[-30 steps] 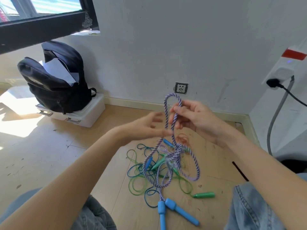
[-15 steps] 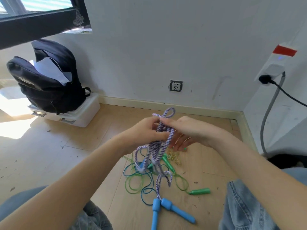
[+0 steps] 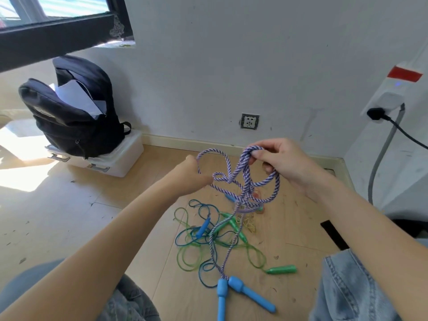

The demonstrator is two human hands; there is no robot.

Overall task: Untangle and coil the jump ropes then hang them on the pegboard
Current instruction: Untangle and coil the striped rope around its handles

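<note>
A purple-and-white braided jump rope point(image 3: 245, 179) hangs knotted in the air between my hands. My right hand point(image 3: 282, 163) pinches a doubled loop of it at the top. My left hand point(image 3: 192, 174) grips another loop, pulled out to the left. Two strands drop to the rope's light blue handles point(image 3: 245, 295) lying on the wooden floor. Under the hanging rope lies a tangle of a thin green rope point(image 3: 192, 258) with green handles point(image 3: 281, 269) and a thin blue rope point(image 3: 203, 209) with a small blue handle point(image 3: 203, 227). No pegboard is in view.
A black backpack point(image 3: 71, 112) sits on a white plastic box point(image 3: 111, 163) at the left wall. A wall socket point(image 3: 249, 121) is straight ahead. A white appliance with a plugged-in black cable point(image 3: 379, 114) stands on the right. My denim-clad knees frame the bottom corners.
My hands, close together on the bunched rope half a second ago, have drawn apart: left hand leftwards, right hand up and right. The knotted loops have spread open between them.
</note>
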